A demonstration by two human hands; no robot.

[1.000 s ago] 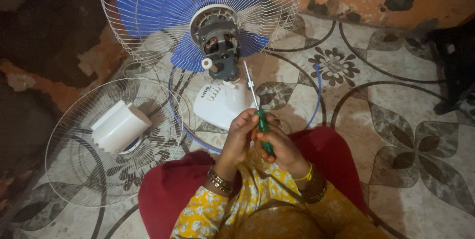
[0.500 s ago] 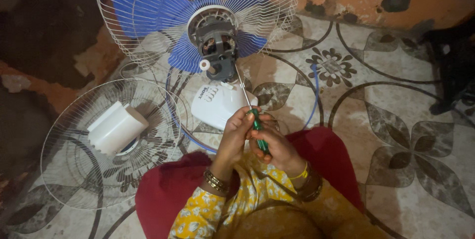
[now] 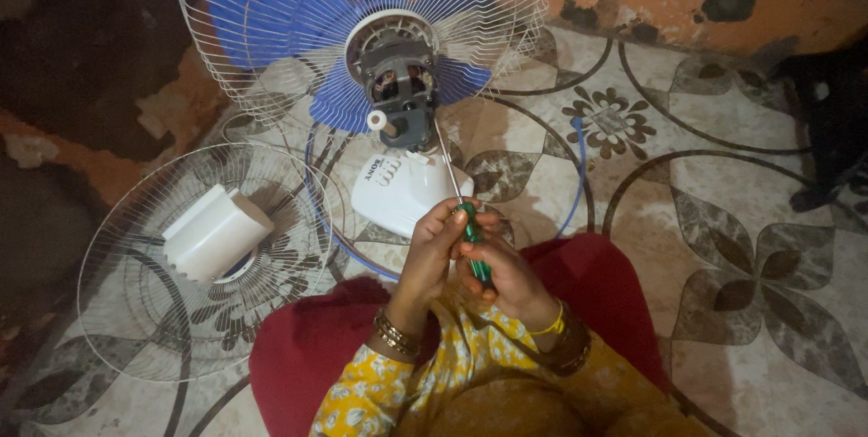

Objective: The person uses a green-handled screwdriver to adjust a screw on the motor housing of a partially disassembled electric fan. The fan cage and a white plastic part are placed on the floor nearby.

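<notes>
head view: i noted both hands had drawn back a little since a second ago. left hand (image 3: pixel 436 247) and right hand (image 3: pixel 506 279) gripped the green screwdriver (image 3: pixel 474 247), its shaft tip now at the exposed fan motor (image 3: pixel 398 84).

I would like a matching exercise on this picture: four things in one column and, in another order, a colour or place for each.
Things:
1. fan blades
2. screwdriver handle
3. loose wire grille
4. white cover

Descriptions:
A. green, gripped by the left hand and the right hand
B. lying on the loose grille
C. blue, behind the bare motor
D. flat on the patterned floor, left of the person

Pairs: 1-C, 2-A, 3-D, 4-B
</notes>
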